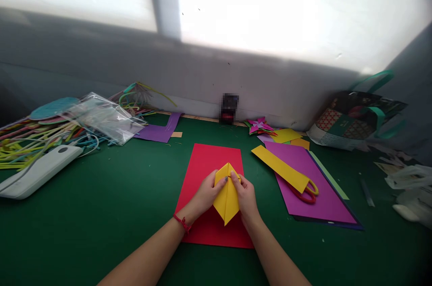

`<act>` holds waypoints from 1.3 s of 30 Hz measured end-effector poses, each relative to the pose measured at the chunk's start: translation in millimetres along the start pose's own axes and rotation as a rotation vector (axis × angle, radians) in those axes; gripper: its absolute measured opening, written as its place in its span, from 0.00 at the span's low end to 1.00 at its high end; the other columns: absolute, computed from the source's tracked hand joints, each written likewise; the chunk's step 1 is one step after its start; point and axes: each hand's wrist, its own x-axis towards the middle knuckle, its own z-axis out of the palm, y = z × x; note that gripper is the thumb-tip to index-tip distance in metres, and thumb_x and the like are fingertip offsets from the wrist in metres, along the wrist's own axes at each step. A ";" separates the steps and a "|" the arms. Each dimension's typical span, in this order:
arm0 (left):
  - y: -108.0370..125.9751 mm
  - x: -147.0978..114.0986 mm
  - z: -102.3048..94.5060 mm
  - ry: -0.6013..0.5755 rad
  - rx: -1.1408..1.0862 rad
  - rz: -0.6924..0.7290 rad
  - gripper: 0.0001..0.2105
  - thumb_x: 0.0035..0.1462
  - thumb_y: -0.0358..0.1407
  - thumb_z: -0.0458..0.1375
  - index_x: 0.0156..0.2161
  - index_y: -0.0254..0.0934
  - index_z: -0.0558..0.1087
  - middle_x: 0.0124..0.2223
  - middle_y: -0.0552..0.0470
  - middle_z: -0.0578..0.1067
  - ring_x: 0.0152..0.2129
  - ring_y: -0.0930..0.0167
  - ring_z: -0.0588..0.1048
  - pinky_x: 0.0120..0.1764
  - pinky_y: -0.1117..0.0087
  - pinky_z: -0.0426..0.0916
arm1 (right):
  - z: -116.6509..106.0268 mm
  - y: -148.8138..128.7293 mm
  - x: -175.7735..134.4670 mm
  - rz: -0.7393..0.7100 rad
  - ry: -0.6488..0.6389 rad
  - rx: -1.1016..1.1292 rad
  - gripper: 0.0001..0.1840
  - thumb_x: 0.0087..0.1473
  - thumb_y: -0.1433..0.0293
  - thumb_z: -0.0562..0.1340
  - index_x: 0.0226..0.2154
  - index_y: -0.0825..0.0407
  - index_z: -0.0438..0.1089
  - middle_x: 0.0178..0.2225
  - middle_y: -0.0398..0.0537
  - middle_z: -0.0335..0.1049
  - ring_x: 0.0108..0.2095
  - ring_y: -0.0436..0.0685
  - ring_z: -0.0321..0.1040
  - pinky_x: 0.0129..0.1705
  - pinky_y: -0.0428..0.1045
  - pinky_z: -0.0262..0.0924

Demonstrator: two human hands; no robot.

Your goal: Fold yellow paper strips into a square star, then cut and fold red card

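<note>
L hand (206, 192) and R hand (247, 196) are both gripping the yellow folded paper (225, 202) – fingers curling in behind it, thumbs pressing on its front near the top, close to the center crease. Neither hand is opening wide; both are closing on the paper's sides. The paper is showing a kite shape, pt down, and is sitting btwn the hands, over the red sheet (204, 162) on the green table (135, 227). A red bracelet (183, 223) is circling the L wrist.

To the R, a yellow strip (278, 166) is lying across a magenta sheet (324, 200) and partly covering scissors (308, 199) w/ red & yellow handles showing. Farther back, a paper flower (259, 126) is resting near the wall. Far L, a white power strip (43, 172) is lying by colored stems (30, 144) – a clear plastic bag (108, 117) is partly covering them.
</note>
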 end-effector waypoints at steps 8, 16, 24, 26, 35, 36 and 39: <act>14.0 -3.1 -5.5 -0.132 -0.142 -0.050 0.17 0.53 0.44 0.54 0.44 0.34 0.64 0.39 0.45 0.71 0.32 0.68 0.71 0.32 0.69 0.66 | -4.2 1.8 1.7 -0.042 -0.084 -0.032 0.17 0.44 0.54 0.61 0.24 0.52 0.65 0.22 0.45 0.65 0.22 0.55 0.64 0.22 0.48 0.58; 16.7 -3.2 -7.5 -0.144 -0.123 -0.050 0.16 0.53 0.44 0.54 0.42 0.35 0.64 0.38 0.46 0.71 0.31 0.69 0.71 0.31 0.70 0.66 | -15.4 3.5 8.2 -0.078 -0.209 -0.096 0.16 0.47 0.56 0.60 0.25 0.52 0.64 0.22 0.44 0.62 0.22 0.54 0.62 0.22 0.48 0.58; 11.5 -2.4 -6.4 -0.119 -0.084 -0.029 0.16 0.53 0.45 0.53 0.42 0.34 0.63 0.38 0.46 0.70 0.31 0.69 0.71 0.30 0.70 0.66 | -15.7 6.1 7.4 -0.074 -0.192 -0.089 0.16 0.46 0.56 0.60 0.23 0.51 0.63 0.21 0.42 0.62 0.21 0.53 0.60 0.22 0.47 0.55; 10.9 -2.2 -6.4 -0.121 -0.078 -0.026 0.16 0.54 0.45 0.53 0.42 0.34 0.63 0.39 0.45 0.70 0.31 0.69 0.71 0.30 0.70 0.66 | -15.8 6.6 7.3 -0.079 -0.186 -0.092 0.16 0.46 0.56 0.60 0.23 0.51 0.63 0.21 0.43 0.61 0.21 0.53 0.60 0.21 0.47 0.54; 12.5 -2.9 -5.5 -0.117 -0.088 -0.033 0.16 0.53 0.45 0.53 0.42 0.35 0.63 0.39 0.45 0.70 0.33 0.68 0.71 0.32 0.70 0.66 | -13.7 2.5 6.9 -0.070 -0.172 -0.114 0.18 0.44 0.53 0.61 0.23 0.52 0.64 0.21 0.44 0.64 0.21 0.54 0.62 0.21 0.47 0.56; 12.7 -2.9 -4.8 -0.109 -0.093 -0.025 0.16 0.53 0.45 0.53 0.41 0.35 0.64 0.38 0.46 0.70 0.32 0.68 0.71 0.31 0.70 0.66 | -14.0 1.7 7.1 -0.062 -0.179 -0.113 0.18 0.44 0.53 0.61 0.24 0.52 0.65 0.21 0.45 0.64 0.21 0.55 0.62 0.21 0.47 0.56; 13.3 -2.4 -2.7 -0.076 -0.100 0.019 0.14 0.53 0.44 0.54 0.39 0.35 0.65 0.36 0.48 0.69 0.30 0.69 0.70 0.29 0.72 0.65 | -15.8 -1.0 8.4 -0.035 -0.220 -0.096 0.19 0.43 0.52 0.61 0.25 0.51 0.66 0.22 0.44 0.66 0.22 0.55 0.63 0.22 0.47 0.57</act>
